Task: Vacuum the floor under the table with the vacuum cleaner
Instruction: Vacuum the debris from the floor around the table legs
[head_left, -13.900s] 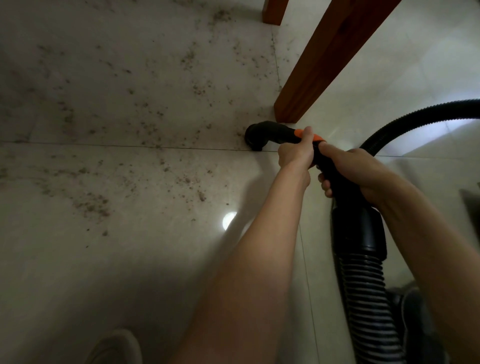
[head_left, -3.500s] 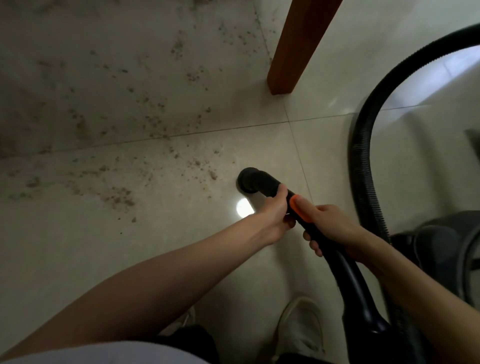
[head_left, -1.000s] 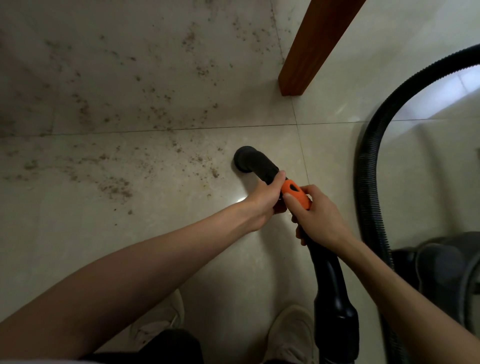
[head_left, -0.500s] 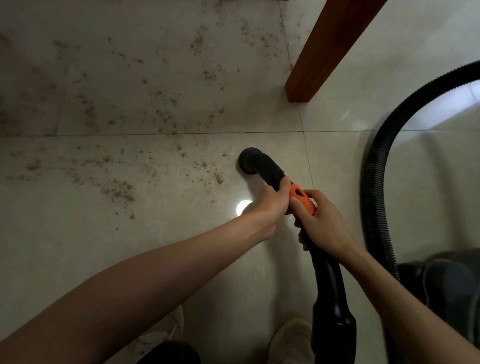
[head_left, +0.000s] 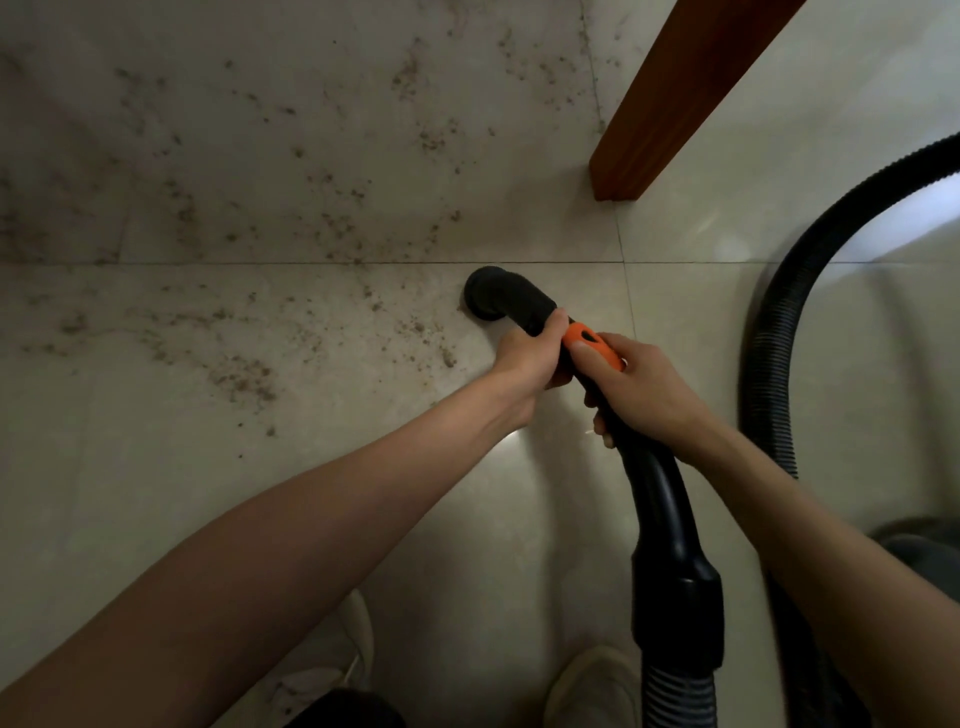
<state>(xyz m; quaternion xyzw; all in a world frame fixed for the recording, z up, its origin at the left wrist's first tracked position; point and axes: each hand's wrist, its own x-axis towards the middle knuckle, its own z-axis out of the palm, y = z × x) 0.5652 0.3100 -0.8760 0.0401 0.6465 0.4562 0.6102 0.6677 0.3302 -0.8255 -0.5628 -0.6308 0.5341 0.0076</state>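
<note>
No legible text anywhere.

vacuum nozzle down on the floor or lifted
Down: the nozzle mouth sits against the floor tile beside scattered dirt.

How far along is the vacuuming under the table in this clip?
Early to midway. Done: the tiles nearest the person and right of the table leg look free of debris. In hand: the left hand and right hand both grip the vacuum wand, its nozzle on the floor at the edge of the mess. Left: brown crumbs scattered across the tiles to the left and beyond the nozzle.
</note>
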